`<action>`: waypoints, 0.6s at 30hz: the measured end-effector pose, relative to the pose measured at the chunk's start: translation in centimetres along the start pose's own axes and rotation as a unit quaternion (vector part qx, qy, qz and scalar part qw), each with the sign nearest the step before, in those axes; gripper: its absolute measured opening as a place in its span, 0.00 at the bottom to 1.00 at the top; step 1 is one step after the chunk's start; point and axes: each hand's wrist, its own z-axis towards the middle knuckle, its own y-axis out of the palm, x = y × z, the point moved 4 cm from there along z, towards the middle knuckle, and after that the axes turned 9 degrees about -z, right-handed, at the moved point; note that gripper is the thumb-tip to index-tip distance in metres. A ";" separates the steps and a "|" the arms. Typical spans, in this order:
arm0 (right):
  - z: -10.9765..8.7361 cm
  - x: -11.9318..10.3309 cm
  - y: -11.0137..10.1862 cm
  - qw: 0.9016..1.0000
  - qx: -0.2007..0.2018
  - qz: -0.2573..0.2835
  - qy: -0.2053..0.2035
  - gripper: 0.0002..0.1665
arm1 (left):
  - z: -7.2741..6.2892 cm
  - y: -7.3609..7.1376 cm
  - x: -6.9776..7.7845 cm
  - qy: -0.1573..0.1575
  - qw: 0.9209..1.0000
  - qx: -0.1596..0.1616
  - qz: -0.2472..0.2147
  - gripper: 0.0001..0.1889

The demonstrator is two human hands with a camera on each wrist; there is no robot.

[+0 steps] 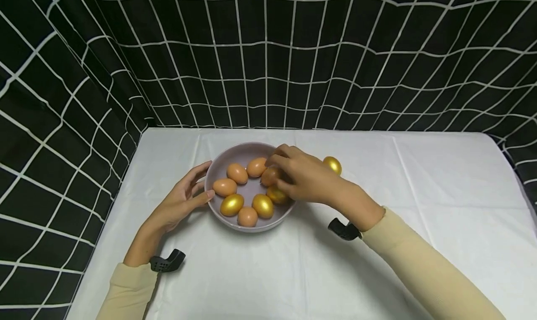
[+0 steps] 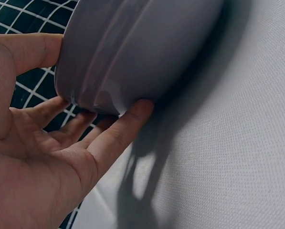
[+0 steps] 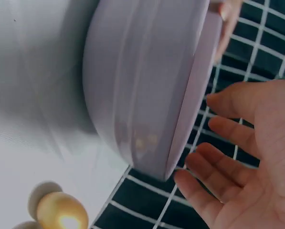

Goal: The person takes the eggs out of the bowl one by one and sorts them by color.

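A pale mauve bowl [image 1: 251, 229] stands on the white cloth, with several brown eggs [image 1: 237, 173] and three golden eggs [image 1: 232, 205] inside. My left hand [image 1: 180, 201] holds the bowl at its left side, thumb at the rim and fingers against the outer wall, as the left wrist view also shows. Over the bowl's right part hovers my right hand [image 1: 308, 176], fingers spread and loosely bent. The right wrist view has nothing between the fingers of this hand [image 3: 247, 162]. Beneath them, a brown egg and a golden egg are partly hidden in the head view.
Another golden egg [image 1: 333, 165] lies on the cloth to the right of the bowl, behind my right wrist. White cloth [image 1: 440, 180] covers the table. A black curtain with a white grid [image 1: 268, 59] hangs at the back and sides.
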 end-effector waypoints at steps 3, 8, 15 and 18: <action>0.3 -0.6 0.1 0.999 -0.042 0.003 -0.015 0.19 | 0.0 0.0 0.1 0.005 1.000 -0.002 0.001 0.41; 1.0 -1.2 0.1 0.994 -0.082 0.044 -0.059 0.16 | -0.1 0.1 0.2 0.005 1.000 0.001 0.004 0.41; 1.6 -1.8 0.5 0.986 -0.152 0.013 -0.075 0.10 | -0.2 0.1 0.3 0.002 1.000 0.006 0.006 0.42; 1.5 -1.8 0.9 0.983 -0.169 -0.004 -0.078 0.09 | 0.0 0.2 0.3 -0.002 1.000 0.003 0.012 0.42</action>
